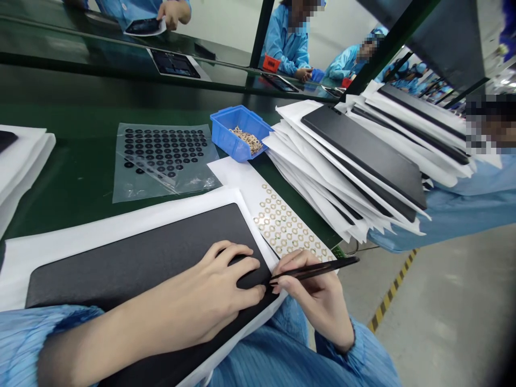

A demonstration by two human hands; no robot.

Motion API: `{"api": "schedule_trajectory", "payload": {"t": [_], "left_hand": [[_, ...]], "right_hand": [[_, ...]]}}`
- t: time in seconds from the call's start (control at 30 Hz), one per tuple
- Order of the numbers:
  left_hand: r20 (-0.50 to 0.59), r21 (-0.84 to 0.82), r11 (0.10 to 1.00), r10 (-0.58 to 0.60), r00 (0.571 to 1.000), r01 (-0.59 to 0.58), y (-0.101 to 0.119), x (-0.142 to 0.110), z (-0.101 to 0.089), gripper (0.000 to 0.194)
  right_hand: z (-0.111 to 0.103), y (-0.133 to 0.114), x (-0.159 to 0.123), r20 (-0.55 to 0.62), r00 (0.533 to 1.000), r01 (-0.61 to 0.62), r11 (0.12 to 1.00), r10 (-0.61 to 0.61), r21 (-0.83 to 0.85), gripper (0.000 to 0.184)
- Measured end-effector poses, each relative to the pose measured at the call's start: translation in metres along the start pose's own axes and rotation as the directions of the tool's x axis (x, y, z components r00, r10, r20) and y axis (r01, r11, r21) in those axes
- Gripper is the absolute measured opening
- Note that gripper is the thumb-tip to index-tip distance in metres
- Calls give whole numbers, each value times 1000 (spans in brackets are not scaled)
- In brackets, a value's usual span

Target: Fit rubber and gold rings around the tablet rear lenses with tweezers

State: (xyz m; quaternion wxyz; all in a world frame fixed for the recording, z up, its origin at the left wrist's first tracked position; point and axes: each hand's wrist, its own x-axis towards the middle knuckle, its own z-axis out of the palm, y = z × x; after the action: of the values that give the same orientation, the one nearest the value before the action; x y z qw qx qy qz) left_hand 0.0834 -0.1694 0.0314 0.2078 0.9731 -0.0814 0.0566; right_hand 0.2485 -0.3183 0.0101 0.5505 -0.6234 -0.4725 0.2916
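A flat black panel (141, 252) lies on a white foam sheet (12, 269) in front of me. My left hand (217, 285) rests on the panel near its right end, fingers spread and bent over the surface. At the panel's right corner, my right hand (310, 285) pinches a pair of dark tweezers (318, 269). The tips of the tweezers reach the panel's edge, close to my left fingertips; whether they grip anything is too small to tell. Just beyond lies a white sheet of ring-shaped stickers (282, 226), partly under the foam.
A blue bin (231, 140) holds small gold-coloured parts. Left of it is a clear sheet with black round pads (161, 150). Black panels (363, 145) interleaved with white foam are stacked at right. Across the conveyor (100, 48), people in blue work; one sits at far right.
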Motion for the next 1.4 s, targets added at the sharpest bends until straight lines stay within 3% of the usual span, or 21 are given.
{"api": "schedule_trajectory", "payload": {"t": [0.27,0.5,0.63,0.73,0.8,0.9,1.03,1.13,1.27,1.4], "left_hand": [[1,-2,1000,-3,1000,3,-1,-1,3,34],[-31,9,1000,-13,999,13,-1,-1,4,15],[-66,1,1000,-24,998,24,-1,-1,5,9],[-74,37,999,-2,997,5,-1,1,4,8],[-74,61,998,2,997,3,-1,2,3,7],[-68,87,996,-1,998,7,-1,2,2,8],[-92,123,992,20,996,-9,0,0,1,7],[-133,157,987,51,990,-30,0,-1,3,6],[-171,188,981,74,982,-41,-1,0,6,8],[-157,214,976,62,986,-27,-2,0,5,10]], "right_hand": [[1,-3,1,5,1000,30,992,-29,-126,7],[1,-7,2,-27,998,58,997,-59,-53,13],[-10,-27,11,-16,995,97,995,-98,-35,11],[-10,-50,38,59,986,158,985,-154,-75,11],[2,-62,68,140,971,209,972,-194,-104,13],[40,-69,123,288,920,310,944,-267,-115,19],[109,-58,184,451,851,372,916,-270,-153,22],[149,-42,207,530,808,432,870,-258,-236,20],[167,-26,215,599,748,567,743,-285,-355,23],[157,-33,214,594,732,606,716,-332,-346,22]]}}
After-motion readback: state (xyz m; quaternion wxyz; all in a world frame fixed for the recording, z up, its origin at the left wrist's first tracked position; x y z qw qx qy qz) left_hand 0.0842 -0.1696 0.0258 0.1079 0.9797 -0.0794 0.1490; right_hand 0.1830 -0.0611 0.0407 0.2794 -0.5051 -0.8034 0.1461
